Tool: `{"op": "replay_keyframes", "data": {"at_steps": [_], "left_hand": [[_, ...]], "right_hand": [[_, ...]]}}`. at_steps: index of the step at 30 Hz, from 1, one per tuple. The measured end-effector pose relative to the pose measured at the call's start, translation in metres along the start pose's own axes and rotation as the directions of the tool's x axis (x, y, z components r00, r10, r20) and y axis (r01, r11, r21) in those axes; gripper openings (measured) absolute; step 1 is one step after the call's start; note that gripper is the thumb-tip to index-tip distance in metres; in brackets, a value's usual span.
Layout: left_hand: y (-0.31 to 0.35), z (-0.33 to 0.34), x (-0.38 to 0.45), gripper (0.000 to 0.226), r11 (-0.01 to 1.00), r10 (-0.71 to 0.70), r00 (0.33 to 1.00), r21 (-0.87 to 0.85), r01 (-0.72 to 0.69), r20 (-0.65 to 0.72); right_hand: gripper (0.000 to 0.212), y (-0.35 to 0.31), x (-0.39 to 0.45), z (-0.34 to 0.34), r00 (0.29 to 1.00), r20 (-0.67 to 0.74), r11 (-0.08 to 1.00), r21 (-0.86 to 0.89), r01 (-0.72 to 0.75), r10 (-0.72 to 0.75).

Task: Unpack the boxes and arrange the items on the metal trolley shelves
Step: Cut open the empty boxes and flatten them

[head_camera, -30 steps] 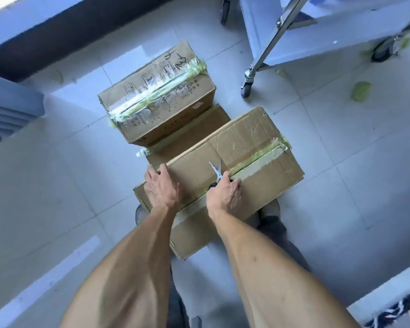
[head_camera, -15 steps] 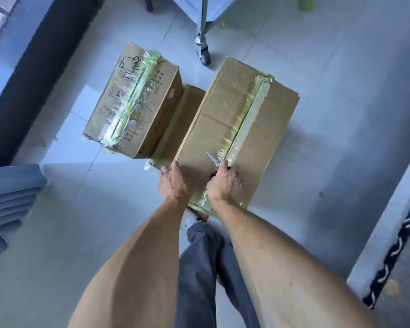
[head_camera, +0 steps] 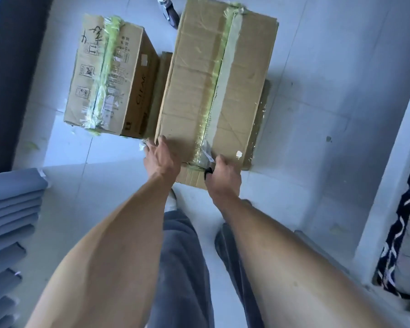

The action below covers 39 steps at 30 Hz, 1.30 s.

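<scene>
The tiled floor (head_camera: 317, 114) is pale and glossy. On it stand a small printed box (head_camera: 97, 74), a flat box (head_camera: 162, 91) just beside it, and a trolley wheel (head_camera: 169, 11). Green tape scraps (head_camera: 32, 145) lie near the small box.

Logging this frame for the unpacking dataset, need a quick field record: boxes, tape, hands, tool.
large box: on floor, nearest the person, flaps closed
seam tape: runs along the top, mostly intact
small box: on floor to its left, taped shut
left hand: flat on large box's near corner
right hand: gripping scissors at tape's near end
trolley: only a wheel visible
</scene>
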<state>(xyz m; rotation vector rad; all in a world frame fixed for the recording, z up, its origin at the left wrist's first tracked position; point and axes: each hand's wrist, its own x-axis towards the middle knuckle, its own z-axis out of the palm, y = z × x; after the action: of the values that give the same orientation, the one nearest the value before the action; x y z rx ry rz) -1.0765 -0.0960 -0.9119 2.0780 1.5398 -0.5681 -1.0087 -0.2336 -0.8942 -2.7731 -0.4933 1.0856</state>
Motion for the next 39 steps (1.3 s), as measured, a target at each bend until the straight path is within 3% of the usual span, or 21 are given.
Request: {"op": "replay_keyframes", "data": {"at_steps": [6, 11, 14, 18, 22, 26, 33, 39], "left_hand": [[-0.014, 0.017, 0.007, 0.062, 0.996, 0.028, 0.999, 0.082, -0.031, 0.033], [0.009, 0.018, 0.035, 0.070, 0.992, 0.116, 0.993, 0.051, -0.118, 0.028], [0.027, 0.010, 0.045, 0.067, 0.994, 0.084, 0.993, 0.062, -0.089, 0.077], [0.044, 0.005, 0.043, 0.085, 0.990, 0.032, 0.988, 0.134, -0.052, 0.149], [0.050, 0.011, 0.033, 0.128, 0.988, 0.009, 0.984, 0.149, -0.036, 0.180], [0.043, 0.021, 0.034, 0.141, 0.985, 0.016, 0.989, 0.167, -0.041, 0.148], [0.050, 0.019, 0.031, 0.150, 0.989, -0.035, 0.989, 0.150, 0.013, 0.143], [0.055, 0.016, 0.025, 0.149, 0.993, -0.042, 0.992, 0.115, 0.028, 0.120]], "right_hand": [[0.036, 0.010, -0.047, 0.033, 0.996, 0.081, 1.000, -0.013, -0.027, 0.028], [0.039, -0.005, -0.054, 0.047, 0.989, 0.030, 0.990, -0.009, -0.142, 0.142], [0.043, -0.015, -0.052, 0.052, 0.972, 0.009, 0.971, 0.028, -0.236, 0.235], [0.037, -0.025, -0.049, 0.063, 0.948, -0.020, 0.945, 0.086, -0.315, 0.318], [0.033, -0.026, -0.049, 0.075, 0.916, -0.175, 0.931, 0.101, -0.350, 0.362], [0.043, -0.020, -0.043, 0.082, 0.864, -0.293, 0.911, 0.098, -0.400, 0.410], [0.036, -0.009, -0.047, 0.081, 0.861, -0.309, 0.915, 0.128, -0.383, 0.404], [0.037, 0.003, -0.058, 0.074, 0.916, -0.303, 0.964, 0.077, -0.253, 0.264]]}}
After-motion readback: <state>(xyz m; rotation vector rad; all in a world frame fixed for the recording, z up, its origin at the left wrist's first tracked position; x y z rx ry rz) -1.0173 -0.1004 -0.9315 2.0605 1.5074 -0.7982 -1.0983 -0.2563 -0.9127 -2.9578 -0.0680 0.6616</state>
